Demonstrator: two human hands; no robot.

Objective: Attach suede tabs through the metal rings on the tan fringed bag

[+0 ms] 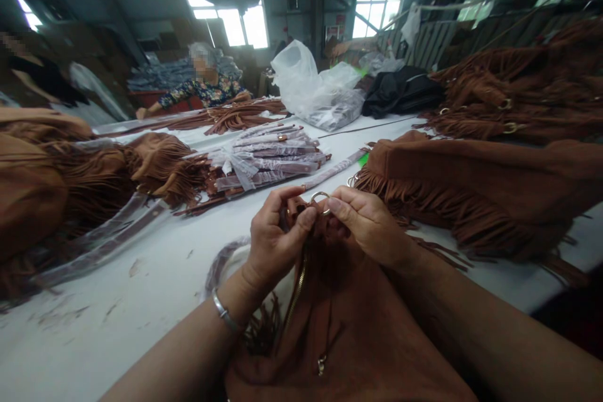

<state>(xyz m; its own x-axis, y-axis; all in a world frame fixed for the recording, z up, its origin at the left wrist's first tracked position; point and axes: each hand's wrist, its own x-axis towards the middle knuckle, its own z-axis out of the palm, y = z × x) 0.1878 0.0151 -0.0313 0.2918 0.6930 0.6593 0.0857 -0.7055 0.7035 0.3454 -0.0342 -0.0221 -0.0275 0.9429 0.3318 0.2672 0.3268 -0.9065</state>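
Note:
A brown suede bag with a gold zipper hangs down in front of me. At its top edge is a metal ring. My right hand pinches this ring between thumb and forefinger. Close beside it, my left hand is closed on a brown strap end with metal fittings, its thumb near the ring. Whether the strap passes through the ring is hard to see. A small metal clasp lies against the bag's front.
Bundled plastic-wrapped straps lie on the white table. Fringed brown bags are at right, more bags at left. Behind stand a white plastic bag and a person in a flowered top.

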